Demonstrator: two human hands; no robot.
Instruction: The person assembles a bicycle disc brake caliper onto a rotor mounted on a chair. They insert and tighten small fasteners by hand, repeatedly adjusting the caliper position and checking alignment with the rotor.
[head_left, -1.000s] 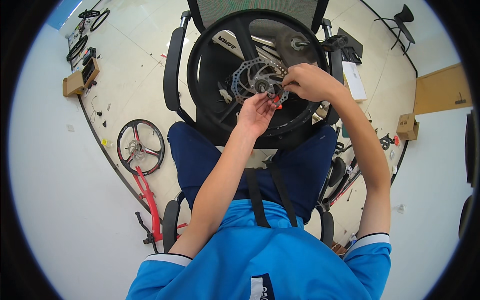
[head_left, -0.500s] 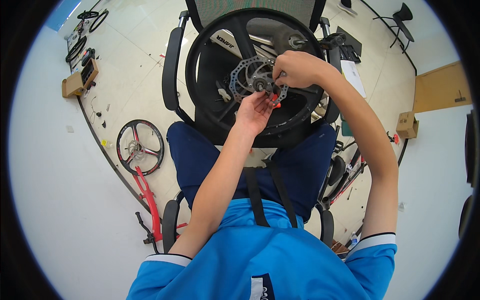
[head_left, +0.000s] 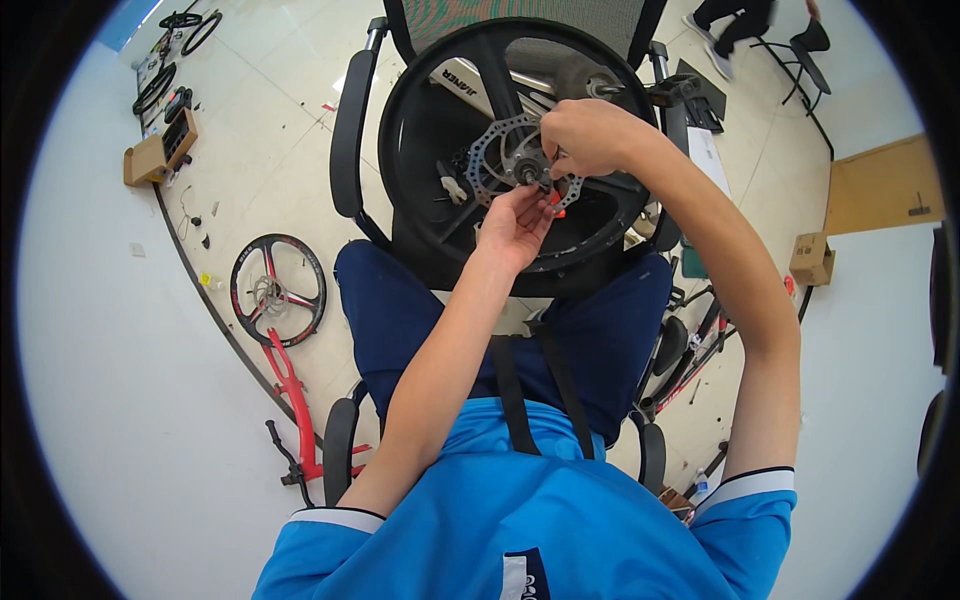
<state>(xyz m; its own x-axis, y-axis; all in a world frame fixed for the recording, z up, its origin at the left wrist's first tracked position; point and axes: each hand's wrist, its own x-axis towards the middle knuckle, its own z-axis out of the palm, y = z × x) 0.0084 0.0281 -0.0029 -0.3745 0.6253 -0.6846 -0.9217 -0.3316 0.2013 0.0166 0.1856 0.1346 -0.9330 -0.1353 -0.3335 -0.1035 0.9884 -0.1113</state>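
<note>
Hub work on black bicycle wheel [head_left: 440,120] under way, not finished.
Right hand [head_left: 585,135] fingers pinched at hub of brake disc [head_left: 500,160]; left hand [head_left: 515,225] cupped below, gripping small red part [head_left: 553,198].

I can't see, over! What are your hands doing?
Both hands at wheel hub. Fingers pinch by disc. Nothing blocking.

Bright, even indoor light, soft shadows, sharp centre; fisheye bending and black vignette at the rim.

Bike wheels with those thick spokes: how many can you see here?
2. A black wheel rests on the chair before the person, under both hands; a red-trimmed wheel lies on the floor at left. Others may be hidden.
</note>
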